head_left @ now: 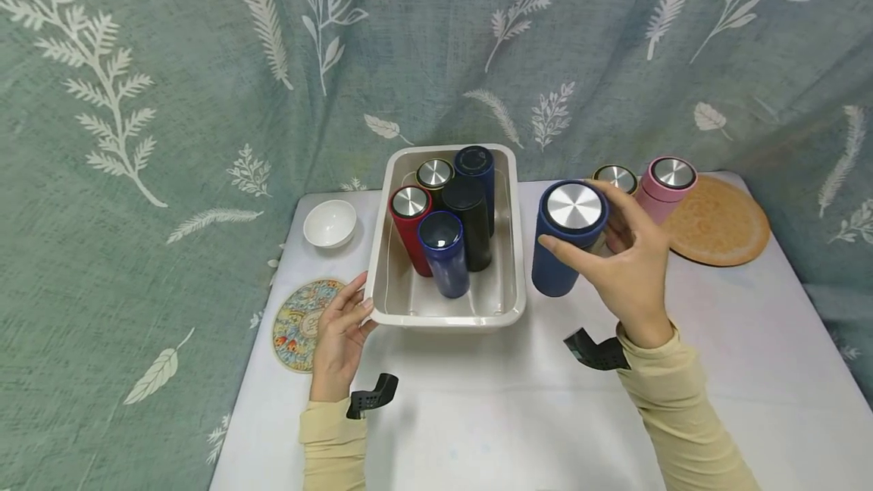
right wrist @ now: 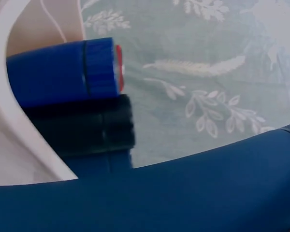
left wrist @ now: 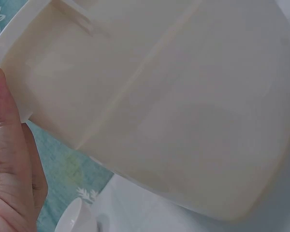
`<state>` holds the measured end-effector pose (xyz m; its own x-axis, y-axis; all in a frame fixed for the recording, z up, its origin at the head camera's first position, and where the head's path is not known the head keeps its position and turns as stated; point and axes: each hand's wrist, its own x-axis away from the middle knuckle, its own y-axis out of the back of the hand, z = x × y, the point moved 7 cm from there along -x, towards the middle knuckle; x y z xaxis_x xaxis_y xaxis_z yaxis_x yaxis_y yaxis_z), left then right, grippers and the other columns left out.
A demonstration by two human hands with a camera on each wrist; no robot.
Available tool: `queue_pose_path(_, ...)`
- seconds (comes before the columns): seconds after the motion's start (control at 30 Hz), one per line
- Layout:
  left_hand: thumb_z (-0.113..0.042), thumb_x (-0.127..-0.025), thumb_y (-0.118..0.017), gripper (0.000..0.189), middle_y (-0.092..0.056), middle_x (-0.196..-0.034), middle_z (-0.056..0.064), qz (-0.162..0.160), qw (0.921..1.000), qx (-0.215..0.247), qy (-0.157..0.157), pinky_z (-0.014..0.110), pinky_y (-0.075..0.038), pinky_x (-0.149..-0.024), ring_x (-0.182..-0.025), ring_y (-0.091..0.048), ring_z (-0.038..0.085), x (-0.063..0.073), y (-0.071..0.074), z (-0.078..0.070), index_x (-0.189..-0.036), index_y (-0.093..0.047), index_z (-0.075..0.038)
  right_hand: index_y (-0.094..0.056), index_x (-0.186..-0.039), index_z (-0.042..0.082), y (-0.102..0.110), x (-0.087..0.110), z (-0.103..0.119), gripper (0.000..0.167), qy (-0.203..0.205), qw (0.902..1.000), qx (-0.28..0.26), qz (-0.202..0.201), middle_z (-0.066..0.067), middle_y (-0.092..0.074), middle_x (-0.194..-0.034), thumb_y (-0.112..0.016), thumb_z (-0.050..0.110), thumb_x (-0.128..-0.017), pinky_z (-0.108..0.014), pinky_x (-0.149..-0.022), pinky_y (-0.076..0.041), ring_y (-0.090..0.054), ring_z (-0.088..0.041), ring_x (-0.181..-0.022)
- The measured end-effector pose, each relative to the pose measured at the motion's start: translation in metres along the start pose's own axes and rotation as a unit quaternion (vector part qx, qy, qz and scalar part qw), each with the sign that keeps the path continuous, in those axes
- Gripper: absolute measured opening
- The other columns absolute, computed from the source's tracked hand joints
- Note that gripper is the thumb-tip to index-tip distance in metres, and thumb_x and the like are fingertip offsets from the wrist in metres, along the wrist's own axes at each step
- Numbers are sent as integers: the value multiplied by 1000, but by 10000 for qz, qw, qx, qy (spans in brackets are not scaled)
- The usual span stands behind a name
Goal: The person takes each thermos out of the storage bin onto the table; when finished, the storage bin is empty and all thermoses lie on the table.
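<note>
A cream plastic basin (head_left: 446, 318) holds several upright bottles: a red one (head_left: 414, 237), a shiny blue one (head_left: 446, 264), a black one (head_left: 470, 226), a dark navy one (head_left: 477, 165) and one with a silver lid (head_left: 435, 173). My left hand (head_left: 343, 328) grips the basin's near left corner, thumb over the rim (left wrist: 9, 43). To the basin's right, my right hand (head_left: 630, 256) holds a navy thermos bottle (head_left: 559, 267) near its silver-topped lid, thumb on the near side and fingers behind. That bottle fills the lower part of the right wrist view.
Behind my right hand stand a pink bottle (head_left: 660, 195) and a partly hidden silver-lidded bottle (head_left: 616, 175). A round wooden-looking board (head_left: 723, 226) lies at the right. On the left are a white bowl (head_left: 330, 224) and a round patterned mat (head_left: 296, 324). A green leaf-print curtain (head_left: 436, 44) hangs behind.
</note>
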<state>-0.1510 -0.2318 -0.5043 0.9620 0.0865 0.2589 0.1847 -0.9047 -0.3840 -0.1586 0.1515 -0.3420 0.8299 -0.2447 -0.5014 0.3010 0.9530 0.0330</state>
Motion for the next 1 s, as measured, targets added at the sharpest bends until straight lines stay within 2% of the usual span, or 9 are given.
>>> queue_pose_path(0.23, 7, -95, -55, 53, -66, -111, -2, 22, 10000, 36, -20, 23, -60, -77, -95, -69, 9, 0, -1, -1, -147, -46, -2, -66, -129, 6, -5, 2, -14, 74, -209, 9993, 316, 69, 8, -70, -116, -91, -6, -61, -13, -89, -54, -69, -7, -103)
queue_pose_path(0.37, 7, -95, -56, 54, -66, -112, -2, 23, 10000, 24, 7, 24, -60, -79, -97, -69, 10, 0, -1, 0, -147, -45, -2, -66, -128, 8, -4, 3, -26, 71, -486, 9981, 376, 14, 10, -70, -112, -92, -2, -63, -13, -89, -55, -70, -5, -102)
queue_pose_path(0.67, 6, -95, -56, 55, -65, -114, -2, -19, 10000, -25, 21, 24, -60, -79, -99, -68, 9, 1, -1, 0, -148, -44, -1, -62, -133, 8, -6, 3, -52, 72, -964, 9935, 597, 65, -11, -69, -122, -91, 3, -67, -11, -92, -53, -66, 0, -106)
queue_pose_path(0.87, 6, -95, -56, 55, -66, -115, -2, -9, 10000, -15, 12, 24, -60, -80, -100, -68, 10, 2, -1, -1, -148, -45, -2, -61, -133, 6, -9, 3, -65, 72, -1059, 9909, 816, 169, -12, -68, -124, -91, 6, -68, -10, -93, -51, -63, 3, -107)
queue_pose_path(1.0, 7, -95, -56, 54, -66, -114, -2, -6, 10000, 17, -7, 24, -60, -80, -100, -68, 10, 2, -1, -1, -147, -47, -2, -59, -133, 4, -11, 3, -73, 72, -1137, 9889, 921, 262, -10, -66, -126, -91, 8, -68, -12, -97, -50, -63, -5, -112)
